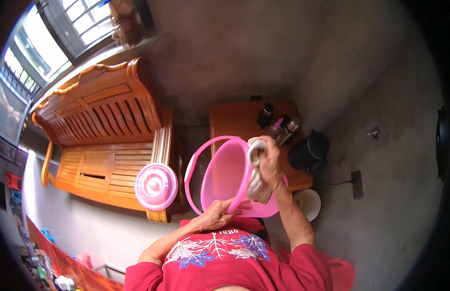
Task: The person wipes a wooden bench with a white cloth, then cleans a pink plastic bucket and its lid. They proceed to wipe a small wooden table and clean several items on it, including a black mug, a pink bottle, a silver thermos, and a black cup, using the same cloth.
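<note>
A pink plastic bucket [224, 174] is held tilted in front of my chest, its mouth turned to the left. Its pink carrying handle [188, 177] swings out on the left side. My left hand [217, 215] grips the near part of the rim, with some fingertips showing through at the bucket. In my right hand [269, 162] is a bunched, pale, stained cloth [258, 186], pressed against the right side of the bucket near the rim. A round pink lid [156, 186] with a knob rests on the end armrest of the wooden bench, left of the bucket.
A slatted wooden bench [106, 155] stands on the left. Beyond the bucket, a wooden table [227, 116] carries a dark flask [265, 115], other bottles [288, 132] and a black kettle [310, 151]. A pale round bin [308, 203] sits right of the table. Something red [340, 274] is behind my right arm.
</note>
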{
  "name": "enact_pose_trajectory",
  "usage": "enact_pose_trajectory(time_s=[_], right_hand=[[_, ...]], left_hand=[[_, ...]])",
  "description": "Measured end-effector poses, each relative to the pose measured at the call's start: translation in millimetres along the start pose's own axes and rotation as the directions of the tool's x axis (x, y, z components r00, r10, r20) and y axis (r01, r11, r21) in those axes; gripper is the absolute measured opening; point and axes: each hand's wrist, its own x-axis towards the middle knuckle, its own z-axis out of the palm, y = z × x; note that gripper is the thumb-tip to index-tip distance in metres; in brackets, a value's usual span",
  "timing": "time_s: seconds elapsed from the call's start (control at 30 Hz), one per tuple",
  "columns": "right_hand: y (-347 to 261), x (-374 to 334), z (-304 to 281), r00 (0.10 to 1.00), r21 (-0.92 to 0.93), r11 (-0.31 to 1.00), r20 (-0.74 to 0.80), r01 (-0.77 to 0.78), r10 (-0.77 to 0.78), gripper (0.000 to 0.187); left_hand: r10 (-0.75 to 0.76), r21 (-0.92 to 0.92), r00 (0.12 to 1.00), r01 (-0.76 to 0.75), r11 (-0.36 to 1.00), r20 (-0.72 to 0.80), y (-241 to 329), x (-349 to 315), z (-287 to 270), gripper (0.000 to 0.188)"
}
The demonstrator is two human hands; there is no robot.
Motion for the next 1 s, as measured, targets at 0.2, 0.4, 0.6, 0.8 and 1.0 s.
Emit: enact_pose_trajectory(time_s=[0.2, 0.4, 0.6, 0.8, 1.0], right_hand=[[27.2, 37.5, -10.6, 0.852, 0.078, 0.893, 0.348, -0.443, 0.392, 0.043], [34.8, 26.7, 5.7, 0.838, -0.474, 0.858, 0.372, -0.197, 0.398, 0.044], [32.2, -1.1, 14.0, 0.925, -0.441, 0.884, 0.25, -0.154, 0.286, 0.045], [2.1, -64.7, 47.8, 0.851, -0.569, 0.635, 0.3, 0.523, -0.432, 0.03], [-5.8, -77.6, 55.2, 0.76, -0.431, 0.627, 0.328, 0.649, -0.561, 0.035]], left_hand=[[-0.031, 0.655, 0.999, 0.009, 0.755, 0.023, -32.5, 4.6, 6.6, 0.042], [-0.073, 0.736, 0.997, 0.025, 0.676, 0.034, -50.4, -1.1, 11.4, 0.043], [0.086, 0.392, 0.996, -0.07, 0.917, -0.024, -63.2, 3.4, -4.0, 0.076], [-0.465, -0.906, 0.838, -0.077, 0.416, -0.285, -26.6, 58.4, -60.6, 0.043], [-0.594, -0.718, 0.412, -0.297, 0.629, -0.691, -36.4, 86.9, -36.8, 0.041]])
